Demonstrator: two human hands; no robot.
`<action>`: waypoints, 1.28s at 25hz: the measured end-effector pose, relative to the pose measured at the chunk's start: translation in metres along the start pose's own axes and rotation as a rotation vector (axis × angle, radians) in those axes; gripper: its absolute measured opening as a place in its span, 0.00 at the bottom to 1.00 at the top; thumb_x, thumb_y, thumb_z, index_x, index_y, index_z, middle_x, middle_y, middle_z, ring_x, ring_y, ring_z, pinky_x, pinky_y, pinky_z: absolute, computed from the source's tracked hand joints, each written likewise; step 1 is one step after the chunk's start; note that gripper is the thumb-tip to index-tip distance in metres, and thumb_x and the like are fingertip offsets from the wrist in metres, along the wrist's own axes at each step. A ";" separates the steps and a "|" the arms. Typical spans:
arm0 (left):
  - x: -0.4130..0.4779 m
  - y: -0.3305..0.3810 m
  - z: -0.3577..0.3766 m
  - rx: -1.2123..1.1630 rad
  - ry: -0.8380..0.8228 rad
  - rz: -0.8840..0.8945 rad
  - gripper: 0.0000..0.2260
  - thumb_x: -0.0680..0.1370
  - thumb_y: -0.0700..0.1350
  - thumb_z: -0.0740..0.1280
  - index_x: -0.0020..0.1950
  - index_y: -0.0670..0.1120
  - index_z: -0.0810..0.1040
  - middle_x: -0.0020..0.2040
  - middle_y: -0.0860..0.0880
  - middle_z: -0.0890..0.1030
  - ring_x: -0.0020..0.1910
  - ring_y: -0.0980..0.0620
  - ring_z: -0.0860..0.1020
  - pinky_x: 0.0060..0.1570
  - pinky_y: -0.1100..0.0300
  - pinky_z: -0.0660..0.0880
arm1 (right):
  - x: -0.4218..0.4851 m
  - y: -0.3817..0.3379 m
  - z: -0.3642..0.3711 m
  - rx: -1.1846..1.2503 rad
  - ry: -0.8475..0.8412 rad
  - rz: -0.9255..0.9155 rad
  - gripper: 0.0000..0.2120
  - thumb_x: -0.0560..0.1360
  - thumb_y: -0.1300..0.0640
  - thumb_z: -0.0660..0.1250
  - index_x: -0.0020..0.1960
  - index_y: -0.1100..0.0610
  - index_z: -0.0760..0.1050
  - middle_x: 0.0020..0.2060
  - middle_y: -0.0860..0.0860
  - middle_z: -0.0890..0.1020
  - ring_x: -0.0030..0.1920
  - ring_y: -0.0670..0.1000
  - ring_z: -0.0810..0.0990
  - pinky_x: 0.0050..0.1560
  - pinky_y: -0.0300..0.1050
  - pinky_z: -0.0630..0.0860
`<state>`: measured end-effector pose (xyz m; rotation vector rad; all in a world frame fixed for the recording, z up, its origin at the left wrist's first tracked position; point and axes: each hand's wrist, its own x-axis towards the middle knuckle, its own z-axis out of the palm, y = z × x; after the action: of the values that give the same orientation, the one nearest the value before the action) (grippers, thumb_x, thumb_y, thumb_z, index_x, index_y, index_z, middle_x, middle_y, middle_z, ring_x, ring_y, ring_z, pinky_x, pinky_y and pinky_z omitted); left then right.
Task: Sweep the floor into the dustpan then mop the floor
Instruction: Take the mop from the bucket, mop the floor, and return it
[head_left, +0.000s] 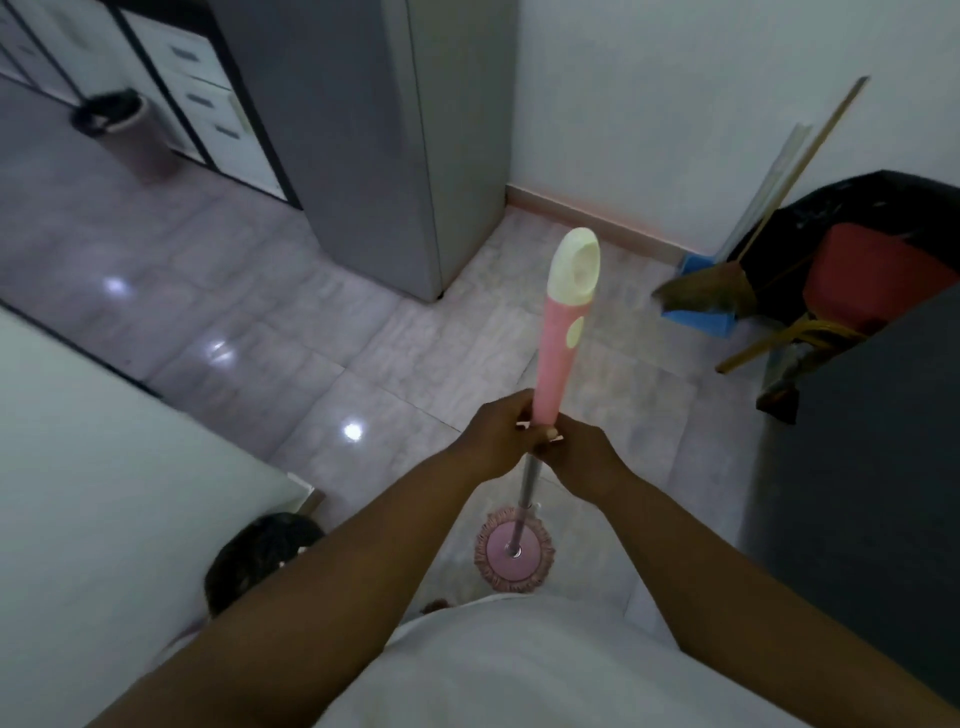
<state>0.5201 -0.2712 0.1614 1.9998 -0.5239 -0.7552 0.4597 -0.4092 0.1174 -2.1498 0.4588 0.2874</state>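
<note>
A mop stands upright in front of me, its pink handle (558, 343) topped by a cream cap and its round pink mop head (514, 553) flat on the tiled floor (322, 364). My left hand (493, 436) grips the bottom of the pink handle. Just below and to the right, my right hand (582, 457) holds the metal pole where it meets the handle. A broom (696, 293) with a wooden stick leans in the right corner over a blue dustpan (698, 319).
A grey fridge (374, 145) stands ahead. A bin with a black bag and red lid (872, 275) sits at the right beside a dark cabinet (857, 467). A white counter (104, 493) is at the left, a dark bin (124, 130) far left by drawers.
</note>
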 end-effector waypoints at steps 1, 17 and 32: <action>-0.004 -0.003 0.003 -0.038 0.044 -0.022 0.18 0.77 0.45 0.69 0.67 0.46 0.74 0.60 0.48 0.79 0.58 0.52 0.77 0.63 0.52 0.74 | 0.004 0.005 0.003 -0.022 -0.028 -0.011 0.15 0.76 0.49 0.66 0.62 0.49 0.75 0.47 0.46 0.79 0.44 0.43 0.77 0.36 0.26 0.67; -0.172 0.038 -0.060 -0.295 0.907 0.088 0.13 0.75 0.45 0.71 0.60 0.47 0.78 0.53 0.41 0.81 0.53 0.43 0.78 0.55 0.51 0.76 | -0.020 -0.036 0.093 -0.194 -0.525 -0.466 0.02 0.79 0.52 0.64 0.49 0.47 0.71 0.42 0.47 0.80 0.43 0.45 0.79 0.37 0.31 0.73; -0.395 -0.067 -0.112 -0.295 1.214 0.020 0.12 0.76 0.41 0.71 0.57 0.54 0.80 0.46 0.59 0.82 0.48 0.56 0.80 0.55 0.56 0.78 | -0.139 -0.204 0.247 -0.291 -0.882 -0.900 0.01 0.80 0.49 0.62 0.50 0.44 0.70 0.45 0.47 0.80 0.47 0.48 0.79 0.47 0.41 0.75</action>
<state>0.3163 0.0749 0.2686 1.7743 0.2784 0.4336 0.4116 -0.0683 0.1753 -2.0161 -1.0682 0.7392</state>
